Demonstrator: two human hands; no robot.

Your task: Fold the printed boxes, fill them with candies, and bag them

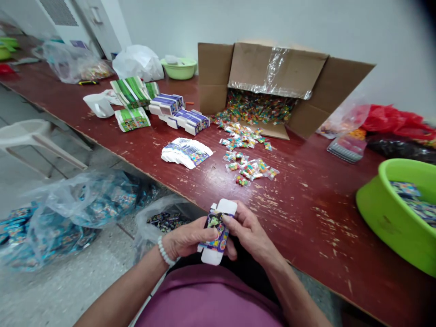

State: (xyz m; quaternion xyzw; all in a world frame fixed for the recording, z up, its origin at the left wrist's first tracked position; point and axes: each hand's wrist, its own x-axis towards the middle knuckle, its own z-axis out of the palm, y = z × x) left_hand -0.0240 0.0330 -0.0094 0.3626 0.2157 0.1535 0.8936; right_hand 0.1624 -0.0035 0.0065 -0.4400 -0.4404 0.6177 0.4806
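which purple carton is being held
The carton held by left hand and right hand, white end flaps out; fanned cartons and banded cartons lie on the table.

Packets [254, 169] lie between held box [218, 226] and carton [254, 68].

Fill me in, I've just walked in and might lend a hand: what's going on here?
A person holds a small printed box at the front of the table, with the left hand and right hand both on it. White flaps stick out at both ends. Beyond the hands lie a fanned stack of flat boxes and loose clear packets, with many more inside the open carton. To the right, a green tub holds printed packs.
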